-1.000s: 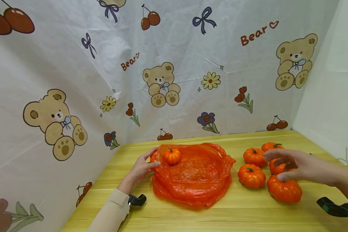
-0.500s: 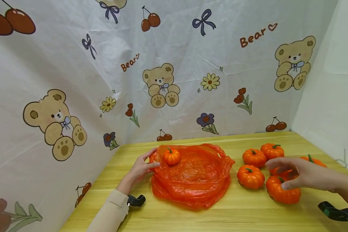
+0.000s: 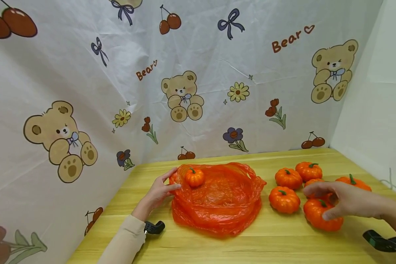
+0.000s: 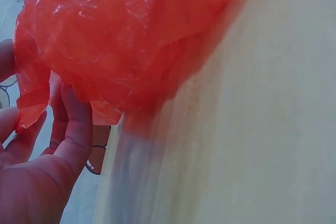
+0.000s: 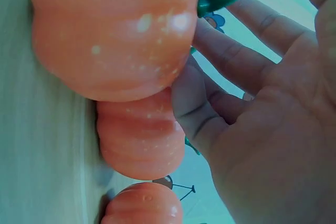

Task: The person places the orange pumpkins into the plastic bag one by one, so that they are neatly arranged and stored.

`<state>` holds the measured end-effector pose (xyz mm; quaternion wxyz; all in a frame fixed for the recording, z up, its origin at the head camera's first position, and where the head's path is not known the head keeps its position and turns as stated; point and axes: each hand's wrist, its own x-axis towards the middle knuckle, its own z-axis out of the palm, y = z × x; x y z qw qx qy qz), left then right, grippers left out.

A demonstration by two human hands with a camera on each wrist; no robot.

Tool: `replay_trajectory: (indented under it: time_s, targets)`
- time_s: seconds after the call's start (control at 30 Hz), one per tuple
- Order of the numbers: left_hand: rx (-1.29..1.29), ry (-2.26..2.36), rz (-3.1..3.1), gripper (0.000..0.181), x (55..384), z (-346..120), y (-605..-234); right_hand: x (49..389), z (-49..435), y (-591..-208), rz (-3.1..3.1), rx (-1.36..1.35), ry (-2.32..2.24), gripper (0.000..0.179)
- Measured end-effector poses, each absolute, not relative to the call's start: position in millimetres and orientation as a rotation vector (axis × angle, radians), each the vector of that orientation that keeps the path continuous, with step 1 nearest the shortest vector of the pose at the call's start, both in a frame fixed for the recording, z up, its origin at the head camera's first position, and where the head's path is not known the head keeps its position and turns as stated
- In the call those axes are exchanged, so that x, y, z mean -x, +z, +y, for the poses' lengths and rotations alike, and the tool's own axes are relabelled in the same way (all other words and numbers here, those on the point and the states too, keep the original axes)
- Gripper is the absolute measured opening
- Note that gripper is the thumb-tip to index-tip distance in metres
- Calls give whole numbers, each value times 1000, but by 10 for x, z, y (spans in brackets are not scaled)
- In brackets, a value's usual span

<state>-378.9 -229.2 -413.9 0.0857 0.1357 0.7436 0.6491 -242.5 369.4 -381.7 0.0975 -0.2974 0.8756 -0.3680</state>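
On the wooden table lies an orange-red plastic bag (image 3: 224,216), its mouth spread wide. A small orange pumpkin (image 3: 194,177) with a green stem sits in its left side. My left hand (image 3: 156,192) pinches the bag's left rim; in the left wrist view the thin plastic (image 4: 126,35) passes between thumb and fingers. My right hand (image 3: 344,200) hovers over the near right pumpkin (image 3: 316,218), fingers loosely bent. In the right wrist view the hand (image 5: 268,124) is beside a large-looking pumpkin (image 5: 115,35); whether the fingertips touch it, I cannot tell.
Several more pumpkins cluster right of the bag, among them a near left one (image 3: 285,200), a far one (image 3: 308,171) and a right one (image 3: 359,183) behind the hand. A patterned bear curtain (image 3: 214,110) closes off the back and left. A white wall (image 3: 373,110) stands right.
My right hand has lowered and shifted slightly right over the near right pumpkin, uncovering the pumpkins behind it. The left hand stays on the bag's rim.
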Motion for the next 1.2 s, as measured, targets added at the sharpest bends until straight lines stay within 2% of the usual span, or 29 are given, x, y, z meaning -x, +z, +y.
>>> replay_trajectory:
  time_s: [0.37, 0.67, 0.8, 1.03, 1.2]
  targets:
    - [-414, 1936, 2186, 80, 3791, -2293, -4131, 2346, 3725, -3954, 2636, 982, -1032, 57]
    - [-419, 1947, 2167, 82, 3785, -2293, -4137, 2310, 3786, -4041, 2622, 713, -931, 53]
    - [-418, 1938, 2179, 81, 3789, -2300, -4140, 2323, 3787, -4053, 2604, 696, -937, 53]
    - [-409, 1931, 2201, 80, 3781, -2295, -4116, 2346, 3848, -4085, 2520, 691, -1033, 59]
    - [-405, 1934, 2196, 80, 3779, -2292, -4112, 2349, 3876, -4088, 2517, 689, -1024, 70]
